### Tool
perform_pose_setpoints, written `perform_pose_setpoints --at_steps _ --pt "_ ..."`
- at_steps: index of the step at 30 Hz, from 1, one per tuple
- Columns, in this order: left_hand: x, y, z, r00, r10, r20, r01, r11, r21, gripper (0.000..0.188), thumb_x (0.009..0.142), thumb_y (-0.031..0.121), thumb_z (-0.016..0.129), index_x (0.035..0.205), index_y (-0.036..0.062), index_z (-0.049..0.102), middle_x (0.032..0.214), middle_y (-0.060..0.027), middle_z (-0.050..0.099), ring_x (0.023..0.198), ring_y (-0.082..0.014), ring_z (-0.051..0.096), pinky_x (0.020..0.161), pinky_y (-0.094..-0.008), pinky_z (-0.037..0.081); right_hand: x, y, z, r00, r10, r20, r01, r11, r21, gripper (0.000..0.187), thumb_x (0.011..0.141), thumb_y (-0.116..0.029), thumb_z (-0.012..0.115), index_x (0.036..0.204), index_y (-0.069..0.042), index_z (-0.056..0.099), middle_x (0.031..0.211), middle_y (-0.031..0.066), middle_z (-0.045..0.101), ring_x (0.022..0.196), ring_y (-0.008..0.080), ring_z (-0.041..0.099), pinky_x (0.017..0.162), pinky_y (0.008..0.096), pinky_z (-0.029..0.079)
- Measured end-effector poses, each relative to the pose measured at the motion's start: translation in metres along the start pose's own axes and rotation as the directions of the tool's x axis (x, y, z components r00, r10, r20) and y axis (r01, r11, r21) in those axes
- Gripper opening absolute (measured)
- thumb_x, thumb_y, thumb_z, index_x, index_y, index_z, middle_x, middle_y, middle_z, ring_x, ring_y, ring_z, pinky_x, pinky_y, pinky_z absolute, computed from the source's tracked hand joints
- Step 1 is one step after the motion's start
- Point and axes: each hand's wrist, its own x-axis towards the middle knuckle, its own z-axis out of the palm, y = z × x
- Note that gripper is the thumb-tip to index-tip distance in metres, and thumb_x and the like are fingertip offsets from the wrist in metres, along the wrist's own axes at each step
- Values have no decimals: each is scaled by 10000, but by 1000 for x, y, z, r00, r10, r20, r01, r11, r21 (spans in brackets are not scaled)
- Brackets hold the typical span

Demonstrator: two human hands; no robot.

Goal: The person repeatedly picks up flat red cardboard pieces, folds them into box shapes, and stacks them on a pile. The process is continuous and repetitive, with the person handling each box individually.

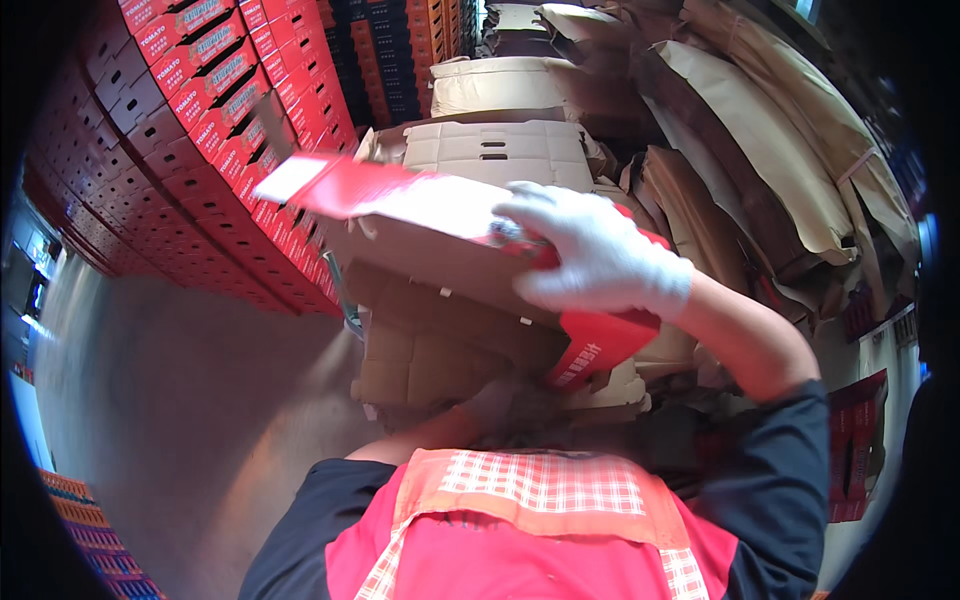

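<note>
My right hand (605, 255), in a white glove, grips the upper edge of a red and white cardboard box (370, 195), thumb on the near side and fingers over the top. The box is tilted in front of me, its plain brown side facing me and a red flap (600, 350) hanging below my wrist. My left hand (508, 402) is low, in shadow beside the underside of the box; its fingers are hidden. Flattened brown cardboard sheets (495, 145) lie stacked just behind the box.
Tall stacks of red boxes (215, 90) rise at the left. Bundles wrapped in brown paper (760, 150) are piled at the right and far side. Concrete floor (210, 400) stretches to the left. Crates (95, 530) stand at lower left, and dark red cartons (855, 450) at lower right.
</note>
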Motion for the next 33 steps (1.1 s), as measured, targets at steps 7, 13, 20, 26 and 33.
perform_pose_setpoints --at_steps 7,13,20,26,33 --pt "-102 163 9 372 928 -2 19 -6 1000 898 674 525 809 1296 -73 560 1431 -308 460 1391 -511 347 1145 -690 153 23 60 28 790 254 -559 -306 952 1 292 891 -245 665 1096 -42 622 942 216 706 871 379 689 791 433 544" --pt "-52 251 -47 684 708 -175 214 35 976 1145 579 898 628 1197 -65 592 1177 -256 593 1201 -378 523 1051 -525 345 -1 50 6 849 242 -470 -297 954 -45 317 840 -231 740 1034 -49 567 909 204 680 857 405 674 759 453 537" --pt "-49 257 -55 771 621 -140 194 -20 981 1079 572 864 683 1135 -55 634 1061 -202 638 1018 -338 608 933 -431 466 -37 80 -23 887 189 -422 -178 982 66 256 920 -268 708 951 -14 707 690 149 670 601 242 680 561 343 524" --pt "-49 246 -57 600 800 -29 134 -65 989 1026 564 911 627 955 -36 669 912 -181 654 892 -303 612 849 -395 455 -8 72 -34 999 44 -8 -42 892 -451 340 950 -304 625 755 -27 642 624 179 624 566 319 657 522 394 511" --pt "-53 221 -44 487 868 -95 186 3 983 1151 576 849 686 1209 -104 557 1134 -235 599 1095 -390 569 1003 -447 421 41 78 12 957 290 27 -269 916 -299 307 924 -291 547 822 -37 686 829 220 691 819 414 673 747 468 538"
